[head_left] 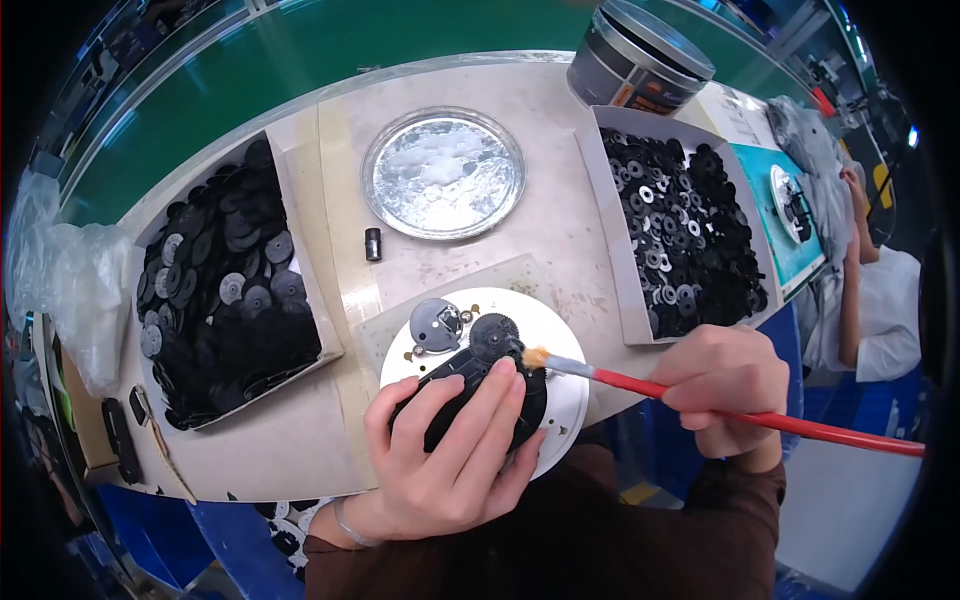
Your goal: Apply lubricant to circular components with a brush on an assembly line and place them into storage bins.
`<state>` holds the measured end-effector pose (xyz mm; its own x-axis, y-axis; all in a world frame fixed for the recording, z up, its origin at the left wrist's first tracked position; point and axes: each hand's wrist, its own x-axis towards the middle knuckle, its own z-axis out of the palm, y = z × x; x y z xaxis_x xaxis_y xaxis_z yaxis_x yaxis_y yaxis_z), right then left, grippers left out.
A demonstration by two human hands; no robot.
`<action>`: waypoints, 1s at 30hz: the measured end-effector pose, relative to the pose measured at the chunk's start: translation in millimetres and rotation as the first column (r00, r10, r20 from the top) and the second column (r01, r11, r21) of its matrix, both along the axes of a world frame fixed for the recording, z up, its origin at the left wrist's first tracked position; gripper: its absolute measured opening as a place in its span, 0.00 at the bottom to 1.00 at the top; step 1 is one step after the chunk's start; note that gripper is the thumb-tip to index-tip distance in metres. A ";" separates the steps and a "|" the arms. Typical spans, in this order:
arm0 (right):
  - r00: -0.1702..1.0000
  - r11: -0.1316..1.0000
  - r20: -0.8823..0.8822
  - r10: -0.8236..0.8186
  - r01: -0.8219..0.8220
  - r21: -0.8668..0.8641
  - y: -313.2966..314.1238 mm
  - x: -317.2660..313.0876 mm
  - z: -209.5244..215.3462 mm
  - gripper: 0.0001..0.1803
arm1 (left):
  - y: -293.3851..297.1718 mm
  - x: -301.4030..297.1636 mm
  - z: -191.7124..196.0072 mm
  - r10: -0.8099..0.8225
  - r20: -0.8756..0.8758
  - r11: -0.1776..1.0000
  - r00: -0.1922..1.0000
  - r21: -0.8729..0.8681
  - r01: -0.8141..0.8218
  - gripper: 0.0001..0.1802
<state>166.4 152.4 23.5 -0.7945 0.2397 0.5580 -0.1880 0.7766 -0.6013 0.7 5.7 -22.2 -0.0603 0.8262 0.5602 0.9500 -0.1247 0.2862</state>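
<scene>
R hand [722,390] pinches a red-handled brush [760,415] btwn thumb & fingers, bristle tip touching a black gear [493,335] on top of a black plastic housing [470,395]. L hand [450,450] lies over that housing, fingers spread & pressed down on it, holding it on a round white fixture plate [565,400] at the near table edge. Grey round part [436,325] sits on the plate just beside the gear. Further out: open box of black & grey discs [225,290] to the left, box of small black gears [685,235] to the right, shallow silver dish w/ white grease [443,172] behind, small black cylinder [373,244] near it, dark tin [637,55] at the far edge. Another person's white sleeve [885,310] at far right.
</scene>
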 end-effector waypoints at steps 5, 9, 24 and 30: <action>0.997 0.998 -0.058 -0.059 0.061 0.024 -1.5 -5.3 -8.9 0.10 | -0.2 1.0 2.3 -0.008 -0.001 1.000 1.000 -0.014 0.008 0.22; 1.000 1.000 0.001 0.003 -0.003 0.013 1.9 -2.1 -3.9 0.11 | 0.8 -0.9 1.7 -0.008 -0.003 1.000 1.000 -0.019 0.008 0.22; 0.997 0.978 -0.080 0.019 -0.035 -0.208 10.4 6.0 -25.5 0.10 | 1.2 1.1 1.4 0.027 -0.006 1.000 1.000 -0.001 -0.027 0.15; 0.994 0.992 -0.106 -0.018 0.004 -0.128 7.9 5.4 -22.9 0.10 | 1.4 1.1 1.5 0.022 0.003 1.000 1.000 -0.010 -0.022 0.15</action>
